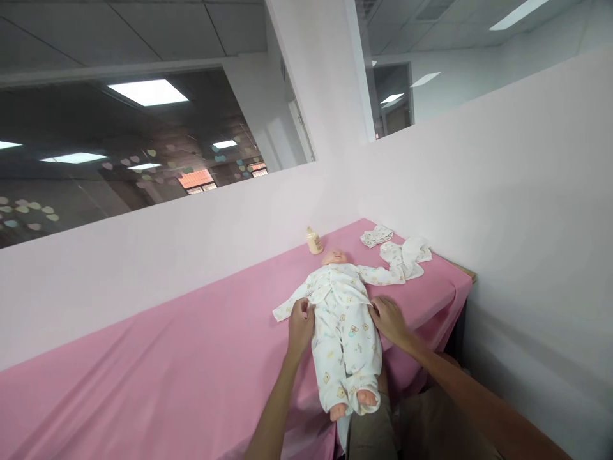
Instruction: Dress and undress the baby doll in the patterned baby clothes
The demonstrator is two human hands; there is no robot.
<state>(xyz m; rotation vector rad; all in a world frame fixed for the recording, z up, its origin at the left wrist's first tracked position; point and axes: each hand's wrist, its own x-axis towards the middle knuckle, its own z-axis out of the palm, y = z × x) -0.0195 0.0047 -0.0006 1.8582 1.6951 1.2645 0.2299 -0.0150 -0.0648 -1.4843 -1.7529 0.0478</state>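
A baby doll [336,257] lies on its back on a pink-covered table, feet toward me. It wears a white printed top [339,281] and matching trousers [345,338]. At the doll's waist on the left, my left hand [301,322] has its fingers pinched on the hem of the top. My right hand [387,317] pinches the hem at the opposite side of the waist. The fabric between the fingertips is small and partly hidden. Both of the doll's sleeves stretch out sideways, and its bare feet show below the trouser cuffs.
A cream pump bottle [314,241] stands beyond the doll's head. Folded printed cloth [377,236] and a crumpled white garment [407,254] lie at the far right. The pink tablecloth [191,358] hangs over the near edge. White walls with windows close off the back and right.
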